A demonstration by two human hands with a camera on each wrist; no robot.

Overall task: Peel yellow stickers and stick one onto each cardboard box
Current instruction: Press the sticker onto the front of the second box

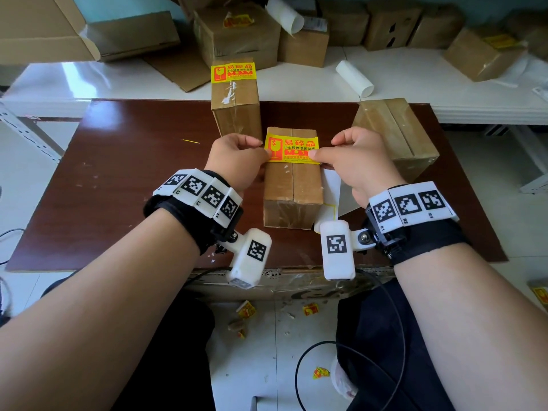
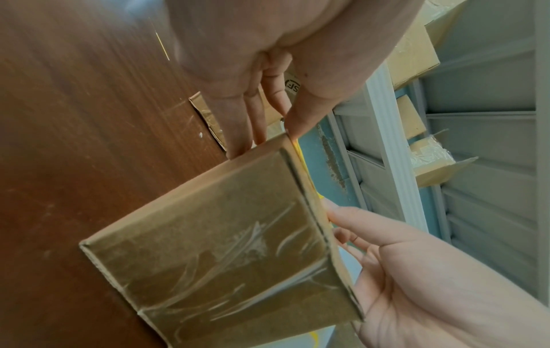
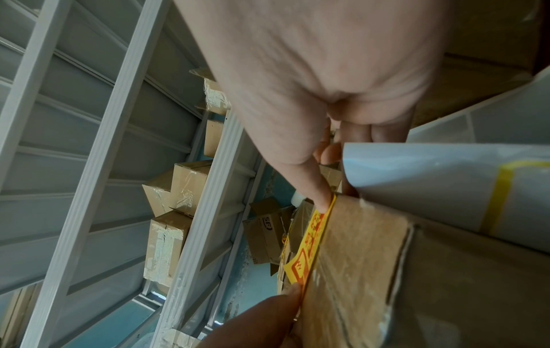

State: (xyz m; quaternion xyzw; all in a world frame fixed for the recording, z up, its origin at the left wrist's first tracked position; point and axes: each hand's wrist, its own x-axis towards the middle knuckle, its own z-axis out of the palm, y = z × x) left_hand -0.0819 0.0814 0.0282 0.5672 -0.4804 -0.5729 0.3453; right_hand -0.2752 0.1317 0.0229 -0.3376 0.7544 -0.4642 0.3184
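A dark brown table top [image 1: 118, 161] is seen bearing three cardboard boxes: one at centre [image 1: 292, 185], one at 11 o'clock [image 1: 235, 105], one at 2 o'clock [image 1: 397, 134].

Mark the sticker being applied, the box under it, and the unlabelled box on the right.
yellow sticker [image 1: 292, 149], head view, printed face.
middle box [image 1: 292, 188], head view, bare top below the sticker.
unlabelled box [image 1: 394, 129], head view, taped top.

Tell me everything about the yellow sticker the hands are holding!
The yellow sticker is a shiny rectangle with red writing and a red glass picture. It lies flat across the far end of the middle cardboard box. The left hand holds its left edge; the right hand holds its right edge.
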